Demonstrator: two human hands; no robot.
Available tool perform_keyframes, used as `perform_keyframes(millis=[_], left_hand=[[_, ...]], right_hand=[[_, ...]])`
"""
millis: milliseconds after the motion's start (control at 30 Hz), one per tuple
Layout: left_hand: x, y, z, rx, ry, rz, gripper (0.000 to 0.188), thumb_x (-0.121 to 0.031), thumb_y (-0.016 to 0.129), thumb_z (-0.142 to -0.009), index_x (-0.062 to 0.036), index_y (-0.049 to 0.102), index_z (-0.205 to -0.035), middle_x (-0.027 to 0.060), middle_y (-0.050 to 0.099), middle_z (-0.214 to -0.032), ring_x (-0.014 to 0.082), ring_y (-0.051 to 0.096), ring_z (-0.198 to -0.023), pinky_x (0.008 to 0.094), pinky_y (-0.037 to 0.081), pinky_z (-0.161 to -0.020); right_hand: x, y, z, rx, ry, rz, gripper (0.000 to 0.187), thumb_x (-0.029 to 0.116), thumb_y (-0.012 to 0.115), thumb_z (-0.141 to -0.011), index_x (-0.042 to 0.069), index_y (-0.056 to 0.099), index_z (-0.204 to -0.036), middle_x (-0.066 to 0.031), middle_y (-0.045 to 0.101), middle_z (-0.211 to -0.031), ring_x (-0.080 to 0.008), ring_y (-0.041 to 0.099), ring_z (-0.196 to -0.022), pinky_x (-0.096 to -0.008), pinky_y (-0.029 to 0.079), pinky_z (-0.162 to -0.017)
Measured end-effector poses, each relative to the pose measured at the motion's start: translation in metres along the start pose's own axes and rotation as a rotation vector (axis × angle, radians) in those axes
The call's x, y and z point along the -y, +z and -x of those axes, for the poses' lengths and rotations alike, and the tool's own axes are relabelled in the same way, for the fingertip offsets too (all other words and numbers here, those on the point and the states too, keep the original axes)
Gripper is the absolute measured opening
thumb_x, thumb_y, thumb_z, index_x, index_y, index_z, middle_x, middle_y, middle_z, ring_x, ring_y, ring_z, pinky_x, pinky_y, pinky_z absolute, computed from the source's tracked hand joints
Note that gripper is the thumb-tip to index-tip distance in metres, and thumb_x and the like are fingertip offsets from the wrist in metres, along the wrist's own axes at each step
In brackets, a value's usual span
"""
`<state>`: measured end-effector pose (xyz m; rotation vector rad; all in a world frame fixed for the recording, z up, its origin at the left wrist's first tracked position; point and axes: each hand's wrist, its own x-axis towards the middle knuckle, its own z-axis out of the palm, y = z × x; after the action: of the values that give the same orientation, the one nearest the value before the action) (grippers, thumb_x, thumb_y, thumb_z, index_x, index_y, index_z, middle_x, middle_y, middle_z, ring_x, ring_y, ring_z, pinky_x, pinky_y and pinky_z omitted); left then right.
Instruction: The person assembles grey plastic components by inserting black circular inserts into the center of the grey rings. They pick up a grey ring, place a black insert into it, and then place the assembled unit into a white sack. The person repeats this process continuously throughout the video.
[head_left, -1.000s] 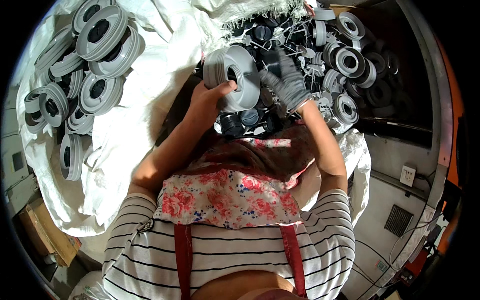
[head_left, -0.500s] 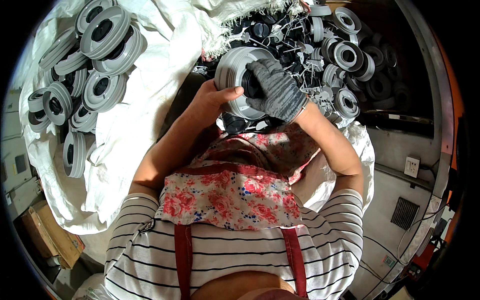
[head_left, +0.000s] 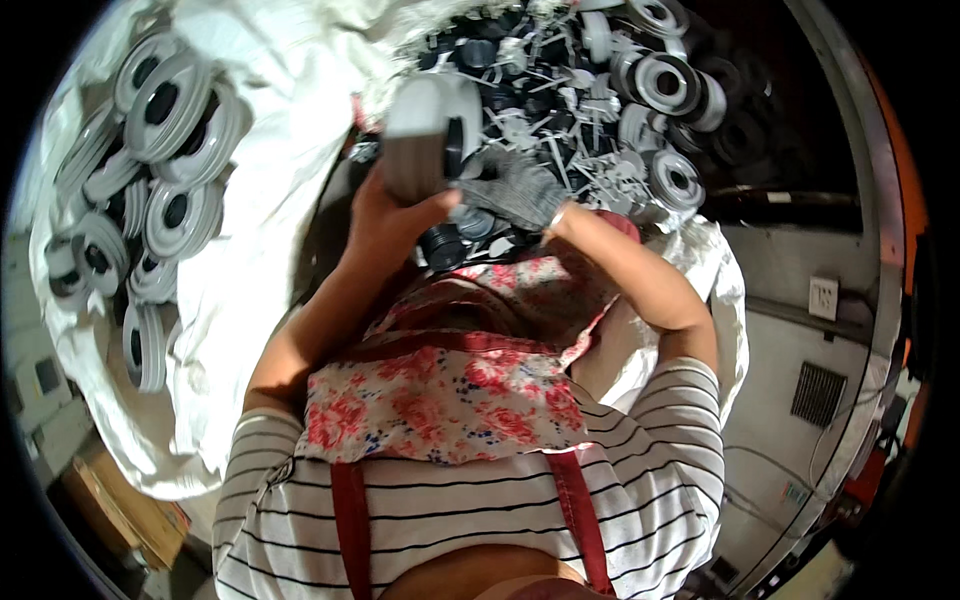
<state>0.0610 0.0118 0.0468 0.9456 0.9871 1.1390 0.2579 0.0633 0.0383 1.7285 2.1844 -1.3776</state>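
Note:
My bare left hand [head_left: 385, 220] grips a thick grey ribbed plastic ring [head_left: 415, 150], its thumb along the lower side. The ring is tilted nearly on edge and smeared by motion. A black round piece [head_left: 455, 145] shows at its right face. Beside it is my right hand [head_left: 515, 188] in a grey knit glove, its fingers pointing left near the left thumb. Those fingers are blurred, so a hold on anything cannot be made out. Just below lie black threaded plastic caps [head_left: 442, 245].
A heap of black caps and thin grey plastic bits [head_left: 560, 120] spreads ahead. Grey rings [head_left: 665, 85] pile at the right. More rings with black centres [head_left: 180, 220] lie on a white woven sack [head_left: 270, 130] at the left. A grey machine panel [head_left: 780, 400] stands right.
My left hand has moved left with the ring, which has turned from facing up to nearly on edge. My gloved right hand has come off the ring's black centre and sits lower.

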Motion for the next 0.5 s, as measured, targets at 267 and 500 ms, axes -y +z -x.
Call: perform_keyframes(millis=[267,500], left_hand=[[-0.106,-0.064,-0.066,-0.633,0.649,-0.973,0.051,-0.025,0.077,-0.072,-0.0023,0.058,-0.113,0.0091,0.066,-0.098,0.0204,0.063,-0.086,0.0337,0.049,-0.079],[-0.164,-0.139,-0.079,-0.671,0.831,-0.986,0.053,-0.024,0.072,-0.081,0.0083,0.053,-0.119,0.0177,0.057,-0.12,0.0215,0.056,-0.105,0.0306,0.042,-0.095]], right_hand=[[-0.114,-0.071,-0.004,-0.594,0.083,0.1,0.043,0.039,0.066,-0.083,0.0,0.063,-0.1,-0.0167,0.067,-0.094,-0.0223,0.064,-0.082,-0.033,0.051,-0.076],[-0.408,-0.128,0.04,-0.731,0.734,0.5,0.071,0.052,0.053,-0.082,0.001,0.045,-0.131,-0.0289,0.042,-0.135,-0.0394,0.041,-0.126,-0.043,0.034,-0.103]])
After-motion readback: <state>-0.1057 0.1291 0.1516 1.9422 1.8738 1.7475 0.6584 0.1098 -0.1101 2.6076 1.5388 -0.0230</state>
